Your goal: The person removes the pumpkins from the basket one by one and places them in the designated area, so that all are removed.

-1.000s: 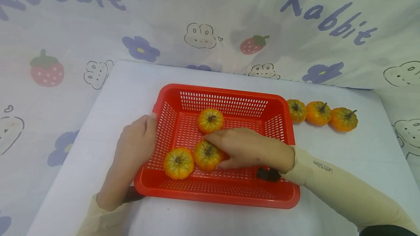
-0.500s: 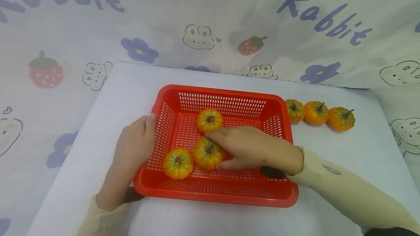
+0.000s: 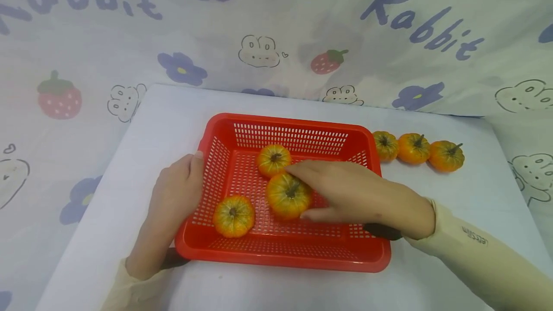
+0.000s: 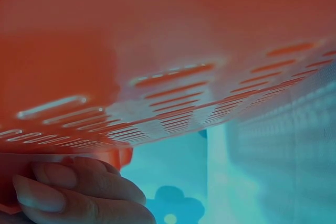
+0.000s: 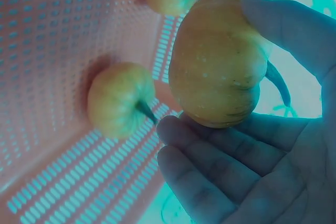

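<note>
In the head view a red plastic basket [image 3: 282,262] with slotted walls stands on the white table. My left hand [image 3: 178,188] grips its left rim; in the left wrist view the fingers [image 4: 79,184] curl under that rim from outside. My right hand [image 3: 350,193] holds a small orange pumpkin [image 3: 288,197] by its sides, thumb on one side and fingers on the other, as the right wrist view shows too. That pumpkin [image 5: 218,61] appears raised off the basket floor. Two more pumpkins lie inside: one near the back [image 3: 274,160], one at the front left [image 3: 234,216].
Three small pumpkins [image 3: 413,148] sit in a row on the table [image 3: 453,205], just right of the basket's back corner. A printed cloth [image 3: 276,13] with rabbits, strawberries and flowers hangs behind the table.
My right hand has moved right and up with the held pumpkin, away from the front-left pumpkin beside it. My left hand stays on the rim. The head view has shifted slightly.
</note>
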Tool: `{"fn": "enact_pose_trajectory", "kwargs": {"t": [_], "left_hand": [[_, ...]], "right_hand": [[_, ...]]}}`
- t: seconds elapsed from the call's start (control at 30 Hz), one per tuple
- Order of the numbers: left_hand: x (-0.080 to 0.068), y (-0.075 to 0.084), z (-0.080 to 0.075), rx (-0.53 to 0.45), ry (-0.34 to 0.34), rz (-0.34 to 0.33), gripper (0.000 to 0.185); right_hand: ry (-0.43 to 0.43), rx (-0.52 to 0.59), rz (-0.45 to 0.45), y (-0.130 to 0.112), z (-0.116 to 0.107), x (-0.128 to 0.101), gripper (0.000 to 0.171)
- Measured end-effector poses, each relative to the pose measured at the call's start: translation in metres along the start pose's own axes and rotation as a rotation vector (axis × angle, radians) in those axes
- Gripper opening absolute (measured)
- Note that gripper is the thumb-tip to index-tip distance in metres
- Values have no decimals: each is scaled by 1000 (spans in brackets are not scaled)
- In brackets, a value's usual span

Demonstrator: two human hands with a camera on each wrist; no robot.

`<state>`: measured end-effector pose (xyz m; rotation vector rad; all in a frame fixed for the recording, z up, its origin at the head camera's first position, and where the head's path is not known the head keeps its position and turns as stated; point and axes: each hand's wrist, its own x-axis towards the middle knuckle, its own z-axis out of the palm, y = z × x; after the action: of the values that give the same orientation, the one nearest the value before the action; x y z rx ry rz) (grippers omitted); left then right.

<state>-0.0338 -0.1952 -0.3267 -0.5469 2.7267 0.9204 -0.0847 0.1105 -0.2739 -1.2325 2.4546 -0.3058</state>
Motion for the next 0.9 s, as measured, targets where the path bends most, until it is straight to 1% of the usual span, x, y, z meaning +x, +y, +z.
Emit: {"fn": "enact_pose_trajectory", "kwargs": {"t": [0.17,0.4,0.6,0.8,0.9], "left_hand": [[0,-1,0,2,3,0,55],[-1,-2,1,-5,9,0,55],[-1,-2,1,-17,7,-1,54],[1,-3,1,-13,-1,-5,53],[1,-2,2,-11,-4,-3,53]], "right_hand": [[49,25,26,8,-7,-19,81],[100,26,133,20,-14,-43,89],[157,48,188,34,-17,-66,90],[173,95,312,44,-18,-87,90],[200,106,339,50,-15,-96,89]]}}
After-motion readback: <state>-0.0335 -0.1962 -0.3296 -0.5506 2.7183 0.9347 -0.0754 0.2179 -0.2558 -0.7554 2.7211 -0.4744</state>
